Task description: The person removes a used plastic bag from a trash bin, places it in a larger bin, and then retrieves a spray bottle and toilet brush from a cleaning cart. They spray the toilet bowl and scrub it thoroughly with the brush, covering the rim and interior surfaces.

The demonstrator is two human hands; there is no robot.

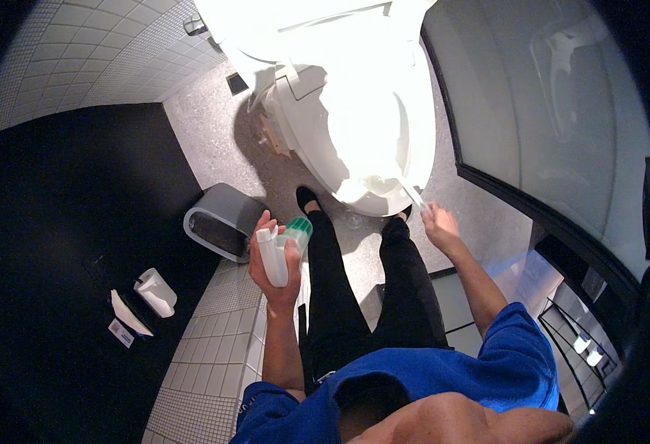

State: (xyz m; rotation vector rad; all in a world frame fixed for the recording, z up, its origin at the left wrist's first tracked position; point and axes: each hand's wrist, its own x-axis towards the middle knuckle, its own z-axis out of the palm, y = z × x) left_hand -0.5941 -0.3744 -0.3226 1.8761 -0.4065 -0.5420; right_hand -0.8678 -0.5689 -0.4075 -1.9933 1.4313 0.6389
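A white toilet [314, 127] stands before me, its bowl largely washed out by glare. My right hand [441, 225] grips a slim white handle [412, 193] at the bowl's front right rim. The handle slants into the bowl and looks like a toilet brush, but its far end is lost in the brightness. Left of my legs, my left hand [275, 261] is closed around a white and green plastic container [297, 236]. Its green ribbed end points away from me; its exact kind is unclear.
A grey bin [230, 213] stands left of my legs by the dark wall. On that wall are a toilet paper roll [157, 294] and a small card [120, 333] with writing. A black-framed glass panel [524, 111] rises at right. A black wire rack [577, 349] is behind me.
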